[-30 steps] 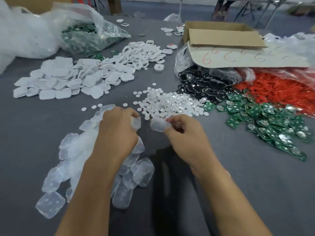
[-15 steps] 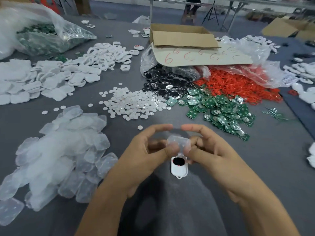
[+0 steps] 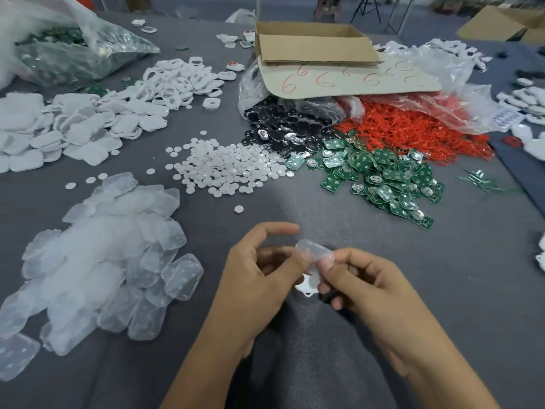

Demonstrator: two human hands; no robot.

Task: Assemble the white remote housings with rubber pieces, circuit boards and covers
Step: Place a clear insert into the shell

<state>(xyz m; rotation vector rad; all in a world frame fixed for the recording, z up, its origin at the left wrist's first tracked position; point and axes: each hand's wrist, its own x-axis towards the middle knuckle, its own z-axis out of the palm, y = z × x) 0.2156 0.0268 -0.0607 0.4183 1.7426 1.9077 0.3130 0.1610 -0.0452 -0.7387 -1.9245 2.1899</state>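
Note:
Near the table's front edge my left hand (image 3: 259,273) and my right hand (image 3: 359,278) meet over one small part. Between their thumbs and fingertips they pinch a translucent rubber piece (image 3: 314,252). Just below it a white remote housing (image 3: 306,288) pokes out, mostly hidden by my fingers, held in my left hand. A pile of translucent rubber pieces (image 3: 97,261) lies to the left. Green circuit boards (image 3: 380,172) lie at the right, white covers (image 3: 73,128) at the far left, white housing frames (image 3: 177,78) behind them.
Small white discs (image 3: 224,166), black buttons (image 3: 283,125) and red rubber rings (image 3: 413,128) spill mid-table from plastic bags. An open cardboard box (image 3: 312,42) stands behind them. A plastic bag of green boards (image 3: 73,54) sits far left. More white parts (image 3: 525,104) lie at the right edge.
My hands came from the rubber pile to the front of the table, and a white housing now sits under the rubber piece. The hands have since closed tighter round both.

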